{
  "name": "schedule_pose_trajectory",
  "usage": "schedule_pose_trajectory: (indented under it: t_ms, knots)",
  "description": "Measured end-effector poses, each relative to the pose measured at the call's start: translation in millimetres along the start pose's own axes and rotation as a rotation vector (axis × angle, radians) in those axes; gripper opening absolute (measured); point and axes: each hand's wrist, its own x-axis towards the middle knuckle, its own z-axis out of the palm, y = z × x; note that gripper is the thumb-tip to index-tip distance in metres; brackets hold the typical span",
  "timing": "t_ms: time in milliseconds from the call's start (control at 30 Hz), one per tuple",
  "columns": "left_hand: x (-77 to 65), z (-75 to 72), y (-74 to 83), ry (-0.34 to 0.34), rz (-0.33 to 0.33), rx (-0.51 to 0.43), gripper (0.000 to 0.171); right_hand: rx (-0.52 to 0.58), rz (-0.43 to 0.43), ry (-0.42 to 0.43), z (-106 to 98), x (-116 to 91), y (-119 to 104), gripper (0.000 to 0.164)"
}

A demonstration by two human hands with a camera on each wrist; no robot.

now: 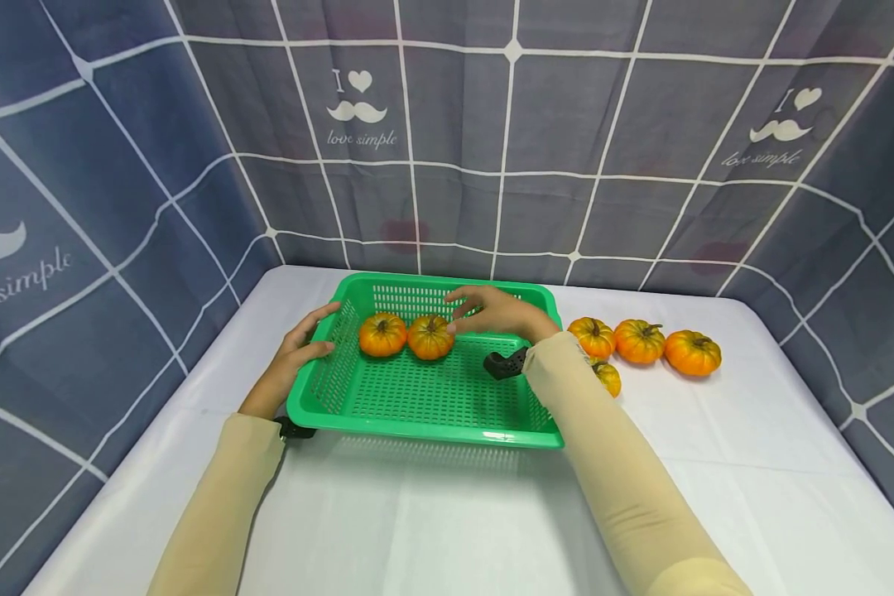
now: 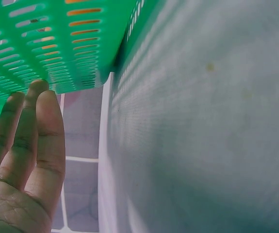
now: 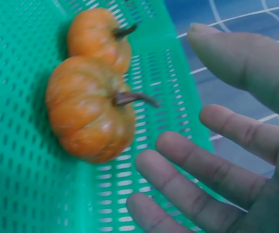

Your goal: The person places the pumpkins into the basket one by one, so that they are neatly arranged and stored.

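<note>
A green plastic basket (image 1: 425,429) with slotted walls holds two small orange pumpkins, a left one (image 1: 382,334) and a right one (image 1: 430,338), side by side near its back left. My left hand (image 1: 292,358) grips the basket's left side, thumb over the rim and straight fingers (image 2: 50,126) against the outer wall. Over the inside of the basket hovers my right hand (image 1: 497,311), its fingers spread and nothing held. In the right wrist view, a gap shows between those fingertips and the nearer pumpkin (image 3: 90,114), whose stem points toward them.
Right of the basket, several more pumpkins sit on the white tablecloth (image 1: 775,463), among them a far-right one (image 1: 693,353) and one partly behind the right sleeve (image 1: 607,377). A grey checked curtain (image 1: 454,207) encloses the table at the back and sides.
</note>
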Motion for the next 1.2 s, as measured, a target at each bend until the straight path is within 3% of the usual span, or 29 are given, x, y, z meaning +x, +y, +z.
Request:
schedule_pose_trajectory:
  t_ms: [167,667,900,1200]
  knots:
    - [-0.3,0.6,0.2,-0.003,0.002,-0.003,0.070,0.056,-0.046,0.022,-5,-13,-9,0.061]
    - [2.6,-0.9,-1.7,-0.003,-0.016,-0.003,0.072,0.085,-0.185,0.123,-26,-51,-23,0.055]
    - [3.5,-1.3,-3.0,-0.006,-0.019,-0.017,0.071,0.118,-0.231,0.177,-36,-69,-20,0.053]
    - [2.7,-2.1,-3.5,-0.013,-0.049,-0.020,0.071,0.185,-0.243,0.308,-47,-96,-7,0.049]
